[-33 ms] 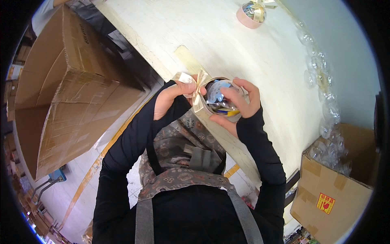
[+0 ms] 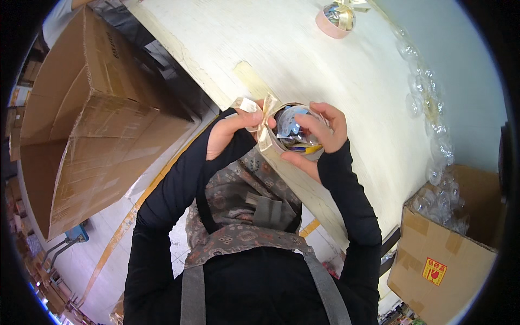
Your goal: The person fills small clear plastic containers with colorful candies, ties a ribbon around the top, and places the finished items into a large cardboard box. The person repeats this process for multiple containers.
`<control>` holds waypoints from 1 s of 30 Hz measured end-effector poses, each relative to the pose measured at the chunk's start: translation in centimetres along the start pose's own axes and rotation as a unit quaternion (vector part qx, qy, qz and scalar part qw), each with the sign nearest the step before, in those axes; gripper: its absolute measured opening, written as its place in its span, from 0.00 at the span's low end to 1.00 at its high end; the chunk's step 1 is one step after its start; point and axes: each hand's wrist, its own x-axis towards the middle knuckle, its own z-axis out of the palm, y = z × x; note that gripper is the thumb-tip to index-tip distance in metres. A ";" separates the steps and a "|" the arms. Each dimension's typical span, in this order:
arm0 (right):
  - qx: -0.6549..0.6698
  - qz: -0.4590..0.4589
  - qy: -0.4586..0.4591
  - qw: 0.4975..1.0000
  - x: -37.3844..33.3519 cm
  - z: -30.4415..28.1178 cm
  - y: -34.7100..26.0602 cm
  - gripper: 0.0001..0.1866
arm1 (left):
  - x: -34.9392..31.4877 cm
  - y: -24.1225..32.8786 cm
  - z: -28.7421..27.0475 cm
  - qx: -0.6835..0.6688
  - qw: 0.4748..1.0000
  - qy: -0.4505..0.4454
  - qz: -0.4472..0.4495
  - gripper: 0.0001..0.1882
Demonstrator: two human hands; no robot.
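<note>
Round box (image 2: 286,131) is held over the near table (image 2: 346,81) edge, open surface beyond; left hand (image 2: 226,131) pinches its bow (image 2: 264,120); right hand (image 2: 331,130), thumb and fingers spread, clamps the box, partly covering it; left fingers largely hidden

A pink tub (image 2: 331,29) with a gold bow (image 2: 353,6) is being carried by the white desk (image 2: 303,70), toward its far end. Along the wall side, clear shells (image 2: 414,104) are being supported; near the left edge, a yellowish strip (image 2: 252,79) is being shown.
</note>
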 end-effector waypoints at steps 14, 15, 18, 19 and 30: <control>0.120 -0.079 -0.034 0.989 2.8 0.7 3.6 0.42 | -0.6 -0.6 1.6 0.091 0.986 0.109 0.091 0.26; 0.139 -0.050 -0.030 0.989 2.8 0.4 3.4 0.43 | -0.4 -0.2 1.7 0.156 0.979 0.096 0.095 0.30; 0.186 -0.015 0.006 0.982 2.2 0.3 3.6 0.46 | 0.0 -0.1 2.4 0.268 0.956 0.078 0.092 0.34; 0.200 -0.012 0.022 0.979 2.0 0.3 3.8 0.48 | 0.0 0.1 2.8 0.281 0.952 0.090 0.077 0.36; 0.256 0.071 0.009 0.964 1.8 -0.1 4.4 0.46 | 0.5 -0.2 2.6 0.309 0.945 0.077 0.079 0.27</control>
